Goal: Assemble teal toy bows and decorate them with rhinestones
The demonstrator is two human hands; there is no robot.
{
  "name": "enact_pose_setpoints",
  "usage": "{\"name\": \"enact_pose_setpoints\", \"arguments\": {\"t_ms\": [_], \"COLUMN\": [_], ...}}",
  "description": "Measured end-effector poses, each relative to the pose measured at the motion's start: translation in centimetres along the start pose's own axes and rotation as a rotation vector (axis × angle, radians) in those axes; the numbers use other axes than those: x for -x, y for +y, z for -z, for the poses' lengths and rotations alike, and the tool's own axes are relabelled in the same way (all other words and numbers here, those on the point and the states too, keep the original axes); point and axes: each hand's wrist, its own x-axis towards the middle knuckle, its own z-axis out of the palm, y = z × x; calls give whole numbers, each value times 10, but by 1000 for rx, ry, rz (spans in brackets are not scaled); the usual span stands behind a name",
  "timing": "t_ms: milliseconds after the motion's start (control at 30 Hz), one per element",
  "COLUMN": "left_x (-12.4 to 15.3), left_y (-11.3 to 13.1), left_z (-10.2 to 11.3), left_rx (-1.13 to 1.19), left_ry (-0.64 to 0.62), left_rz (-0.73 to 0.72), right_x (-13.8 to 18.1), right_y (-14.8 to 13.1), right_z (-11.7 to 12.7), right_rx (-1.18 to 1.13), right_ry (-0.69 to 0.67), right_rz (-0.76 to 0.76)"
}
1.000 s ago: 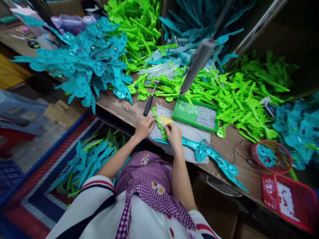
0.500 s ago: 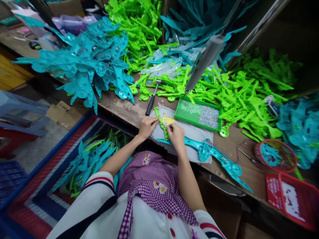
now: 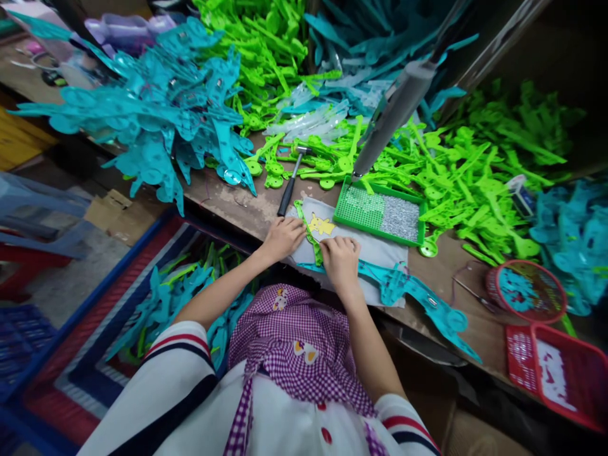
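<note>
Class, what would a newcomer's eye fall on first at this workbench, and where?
The bright heaps strike first: teal plastic parts piled far left on the bench, lime-green plastic parts spread across the back and right. Then the left hand and right hand at the near edge, both at a green strip on a grey cloth.

From where I stand, the person wears a white short-sleeved top (image 3: 270, 411). The left sleeve (image 3: 183, 354) ends in a cuff banded red and navy, with a dark stripe running down below it; the right sleeve (image 3: 403, 421) shows the same red and navy bands. Over the chest lies a rumpled purple-and-white gingham bib (image 3: 294, 323) with a small yellow-and-white cartoon patch (image 3: 304, 348) at its middle and a second patch (image 3: 278, 301) near its top edge. A gingham strap (image 3: 237, 411) runs down the white front beside red buttons (image 3: 325, 436). Both forearms are bare down to the left hand (image 3: 284, 237) and right hand (image 3: 342, 263).
</note>
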Motion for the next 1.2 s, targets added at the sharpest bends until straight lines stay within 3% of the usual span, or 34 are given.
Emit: {"name": "enact_pose_setpoints", "arguments": {"t_ms": [200, 467, 733, 933, 1033, 1200], "left_x": [2, 0, -16, -17, -16, -14], "left_y": [12, 24, 21, 24, 22, 21], "left_z": [1, -16, -17, -3, -1, -5], "left_rx": [64, 146, 166, 266, 284, 297], "left_ry": [47, 88, 40, -142, -193, -230], "left_rz": [156, 389, 376, 79, 18, 46], "right_x": [18, 20, 23, 14, 19, 40], "right_y": [-3, 20, 39, 31, 32, 42], "right_z": [2, 10, 17, 16, 16, 22], "right_rx": [178, 77, 112, 77, 49, -5], "right_ry": [-107, -18, -222, -288, -251, -156], "right_rz": [190, 89, 54, -61, -66, 32]}}
